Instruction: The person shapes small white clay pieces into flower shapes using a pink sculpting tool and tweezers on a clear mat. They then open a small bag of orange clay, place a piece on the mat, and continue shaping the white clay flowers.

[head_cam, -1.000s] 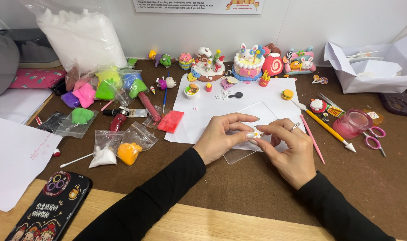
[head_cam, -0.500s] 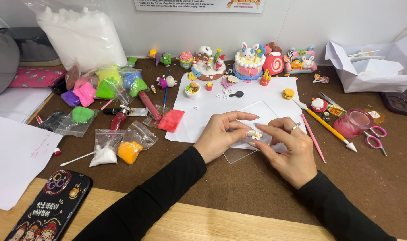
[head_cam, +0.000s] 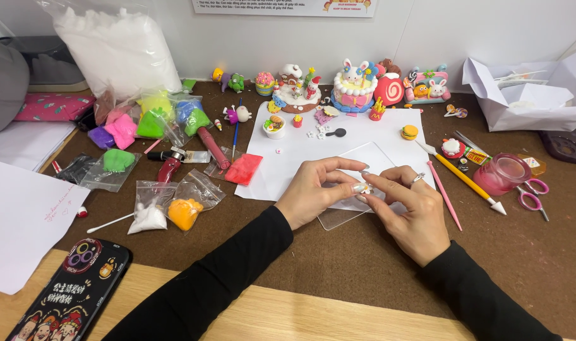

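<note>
We are holding our left hand (head_cam: 313,196) and right hand (head_cam: 409,211) together over a clear plastic sheet (head_cam: 370,165) that is lying on a white paper (head_cam: 300,158) in the middle of the brown tabletop (head_cam: 300,265). Our fingers are closing from both sides on a tiny pale clay piece (head_cam: 362,187), which is sitting pinched between the fingertips of the two hands just above the sheet; it is too small for us to tell its shape. A ring is showing on the right hand.

To the right of our hands a pink stick (head_cam: 444,194) and a yellow pencil-like tool (head_cam: 465,179) are lying slanted, with a pink cup (head_cam: 501,173) and pink-handled scissors (head_cam: 533,192) beyond them. Along the wall a row of small clay figures is standing, among them a little cake with rabbit ears (head_cam: 354,88). A tiny clay burger (head_cam: 409,132) is resting on the paper's right edge.

To the left, small bags of coloured clay are lying scattered: green (head_cam: 117,161), pink (head_cam: 120,131), red (head_cam: 242,169), orange (head_cam: 184,213) and white (head_cam: 148,218). A big bag of white filling (head_cam: 114,50) is leaning against the wall, and a phone in a dark patterned case (head_cam: 70,293) is lying at the near left corner on the wooden edge.
</note>
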